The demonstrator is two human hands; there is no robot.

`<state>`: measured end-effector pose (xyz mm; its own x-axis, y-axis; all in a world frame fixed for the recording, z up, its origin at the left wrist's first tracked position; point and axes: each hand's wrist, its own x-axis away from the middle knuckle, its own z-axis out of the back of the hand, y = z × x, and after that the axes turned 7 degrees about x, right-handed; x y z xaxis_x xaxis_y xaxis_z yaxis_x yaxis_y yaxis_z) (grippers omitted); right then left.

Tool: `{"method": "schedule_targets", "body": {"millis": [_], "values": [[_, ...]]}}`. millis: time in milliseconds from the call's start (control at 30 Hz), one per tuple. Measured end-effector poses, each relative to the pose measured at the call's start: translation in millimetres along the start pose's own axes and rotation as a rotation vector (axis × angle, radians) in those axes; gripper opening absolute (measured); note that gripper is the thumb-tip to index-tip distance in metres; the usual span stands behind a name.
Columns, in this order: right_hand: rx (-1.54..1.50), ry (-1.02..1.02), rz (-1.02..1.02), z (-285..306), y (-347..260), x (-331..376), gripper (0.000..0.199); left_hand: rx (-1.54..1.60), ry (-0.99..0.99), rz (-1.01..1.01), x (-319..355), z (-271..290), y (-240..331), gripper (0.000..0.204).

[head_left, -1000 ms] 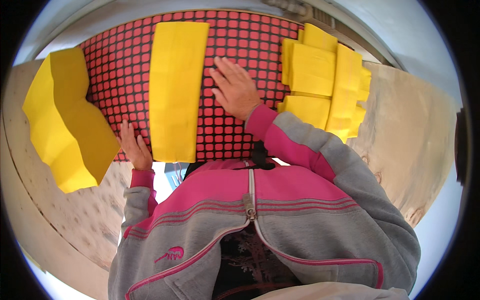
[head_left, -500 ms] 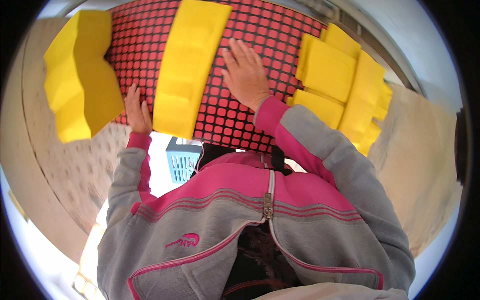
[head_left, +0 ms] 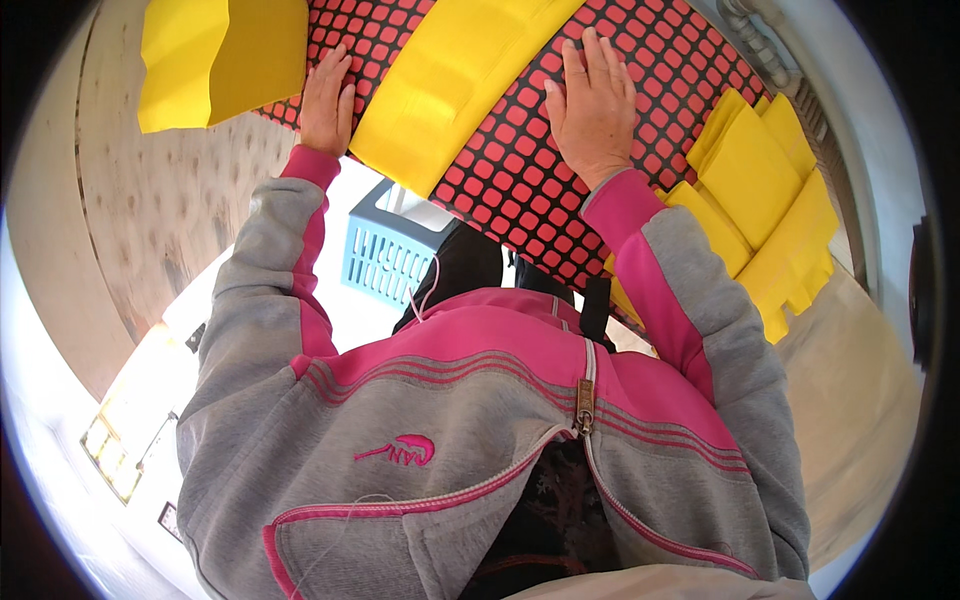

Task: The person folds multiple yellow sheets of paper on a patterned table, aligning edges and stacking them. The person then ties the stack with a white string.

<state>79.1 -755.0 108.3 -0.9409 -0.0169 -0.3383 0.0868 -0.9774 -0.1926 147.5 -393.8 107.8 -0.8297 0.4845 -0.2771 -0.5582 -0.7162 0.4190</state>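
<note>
While both hands rest palm down over the red-and-black board (head_left: 525,195), the head view shows a long yellow strip (head_left: 455,85) between them, in the upper middle of the frame. The yellow strip's long axis runs on a slant, from its short lower end near the board's edge up toward the upper right, where the frame's upper edge cuts it off. Its surface is gently wavy.

At the upper left of the frame, the left hand (head_left: 327,105) points upward and a little right, its fingers straight and close together, its thumb near the yellow strip. It grips nothing. Just beside it on the left is a yellow sheet (head_left: 258,50) with a fold; whether the two touch, I cannot tell.

Right of the upper middle, the right hand (head_left: 596,105) also points upward, fingers straight and slightly spread, thumb held out toward the yellow strip but apart from it. It has hold of nothing; how hard it presses, I cannot tell.

At the right of the frame, a pile of yellow pieces (head_left: 755,185) lies overlapping, partly behind the right sleeve (head_left: 690,270). Left of centre, a blue basket (head_left: 385,250) shows below the board, and a wooden surface (head_left: 190,190) fills the left.
</note>
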Motion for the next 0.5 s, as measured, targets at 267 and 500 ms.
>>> {"method": "schedule_targets", "body": {"millis": [267,500], "values": [[0.009,0.027,0.059,-1.4,-1.2,3.9,0.049,0.002,0.029,-0.027,1.5,-0.4,-4.3,0.039],[0.002,0.005,0.041,-2.9,-1.9,1.0,0.049,0.025,0.031,-0.025,2.2,-0.4,-4.9,0.038]]}}
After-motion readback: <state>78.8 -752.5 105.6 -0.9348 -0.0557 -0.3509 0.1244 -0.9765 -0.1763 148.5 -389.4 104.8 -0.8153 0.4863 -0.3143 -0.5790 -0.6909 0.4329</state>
